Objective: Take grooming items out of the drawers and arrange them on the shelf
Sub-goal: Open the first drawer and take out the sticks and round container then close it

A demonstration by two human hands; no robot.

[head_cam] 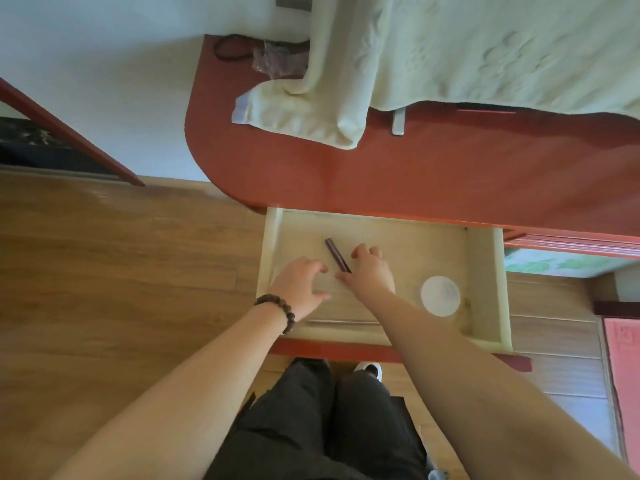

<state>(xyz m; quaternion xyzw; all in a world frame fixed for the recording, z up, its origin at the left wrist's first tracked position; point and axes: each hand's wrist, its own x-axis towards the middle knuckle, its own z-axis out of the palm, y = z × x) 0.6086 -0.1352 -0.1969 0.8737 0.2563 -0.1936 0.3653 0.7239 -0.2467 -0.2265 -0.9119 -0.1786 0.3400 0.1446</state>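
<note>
A cream-lined drawer (483, 271) stands pulled out from under a red tabletop (433, 174). On its floor lies a slim dark purple stick (334, 251), angled from far left to near right. My right hand (370, 271) rests just right of the stick with fingers spread; the stick's near end meets the hand between thumb and forefinger. My left hand (301, 287), with a bead bracelet on its wrist, hovers left of the stick, fingers curled apart and holding nothing. A white round disc (440, 295) lies at the drawer's right.
A cream towel (450, 57) drapes over the back of the tabletop, beside a dark cord (230, 50) and a plastic-wrapped item (277, 62). A metal bar (398, 122) lies near the towel's edge. Wooden floor spreads to the left; a pink mat (623, 375) lies far right.
</note>
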